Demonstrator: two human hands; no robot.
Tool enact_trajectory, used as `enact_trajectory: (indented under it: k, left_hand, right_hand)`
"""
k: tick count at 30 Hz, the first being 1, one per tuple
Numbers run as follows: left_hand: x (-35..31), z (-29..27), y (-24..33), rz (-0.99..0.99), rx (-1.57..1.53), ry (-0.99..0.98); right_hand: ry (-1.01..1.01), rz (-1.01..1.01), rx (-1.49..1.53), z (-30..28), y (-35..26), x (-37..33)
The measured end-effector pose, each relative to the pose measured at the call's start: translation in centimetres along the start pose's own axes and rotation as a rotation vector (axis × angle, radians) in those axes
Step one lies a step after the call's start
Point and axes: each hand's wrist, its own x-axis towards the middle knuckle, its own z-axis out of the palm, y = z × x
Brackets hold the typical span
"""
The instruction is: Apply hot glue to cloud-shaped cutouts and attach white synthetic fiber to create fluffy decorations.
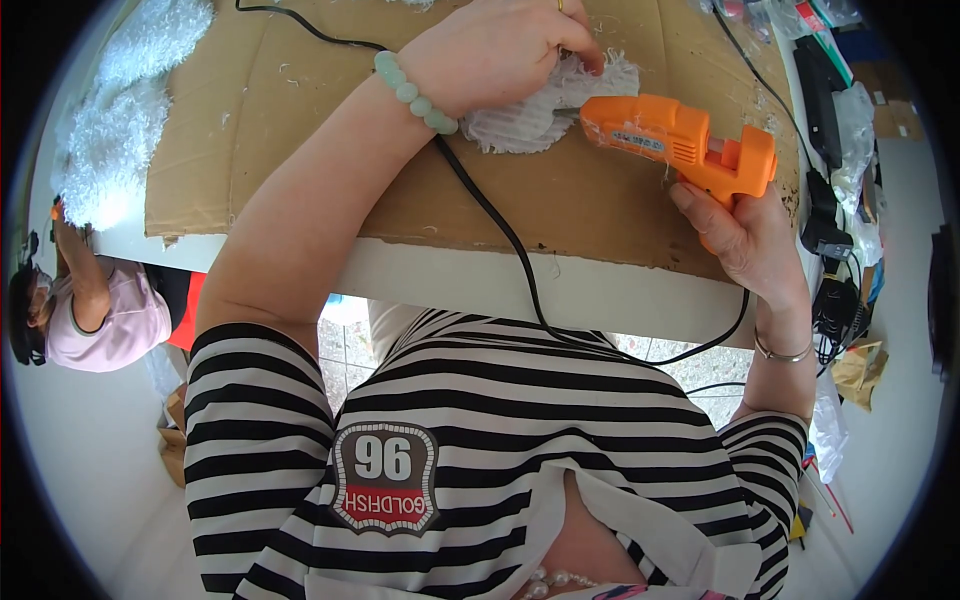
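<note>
An orange glue gun (648, 120) is gripped in my right hand (748, 232), its fingers wrapped round the handle. The gun's metal nozzle points left and meets a frayed, ribbed piece of white fabric (520, 120). This fabric lies on a sheet of brown cardboard (310, 215). From the far side, my left hand (500, 52) reaches over the fabric with bent fingers on its upper edge, holding it. Part of the fabric is hidden under that hand. Thin glue strands cling to the gun.
Fluffy white material (118, 130) is piled at the far left. A black cord (490, 210) runs under my left forearm and over the table's near edge. Black adapters (828, 235) and clear plastic bags (855, 135) line the right side. Another person (105, 310) is at the left.
</note>
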Motion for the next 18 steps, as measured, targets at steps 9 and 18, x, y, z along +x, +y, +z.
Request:
enact_trajectory:
  k: [9,18]
  left_hand:
    - [-0.2,0.0,-0.2,0.022,-0.008,0.019]
    - [-0.5,0.3,-0.4,0.019,0.024,0.053]
  right_hand:
    - [-0.162,0.153,-0.027,-0.5,-1.5,0.1]
    - [0.024,0.157,0.076,-0.4,-0.5,0.1]
